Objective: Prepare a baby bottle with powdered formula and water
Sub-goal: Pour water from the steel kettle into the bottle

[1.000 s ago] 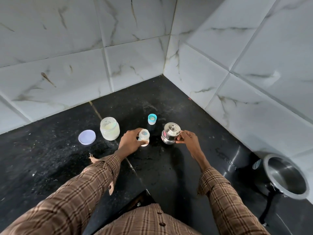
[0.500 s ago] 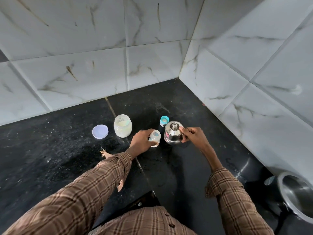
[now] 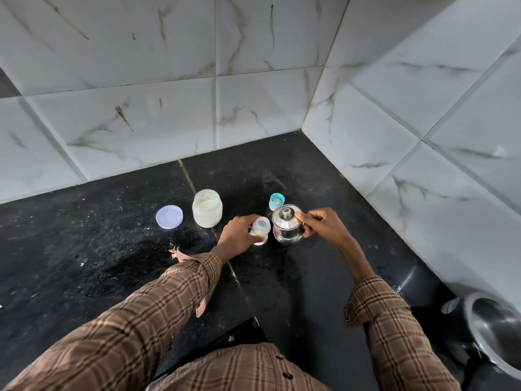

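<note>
Steel, lidded and slick, the kettle (image 3: 287,224) in the right hand's (image 3: 321,224) curled grip could overshoot the narrow open bottle (image 3: 260,229) that the left hand (image 3: 236,233) grips upright on the table (image 3: 84,263) just beside it, wetting the table, and its small pink sticker is unreadable.

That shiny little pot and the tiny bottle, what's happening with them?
A person is getting a baby bottle ready on a black counter. The left hand holds the open bottle upright, and the right hand grips the steel pot beside it, lid on. Behind them stand a powder jar, its lid lying off to the side, and the bottle's blue cap.
</note>
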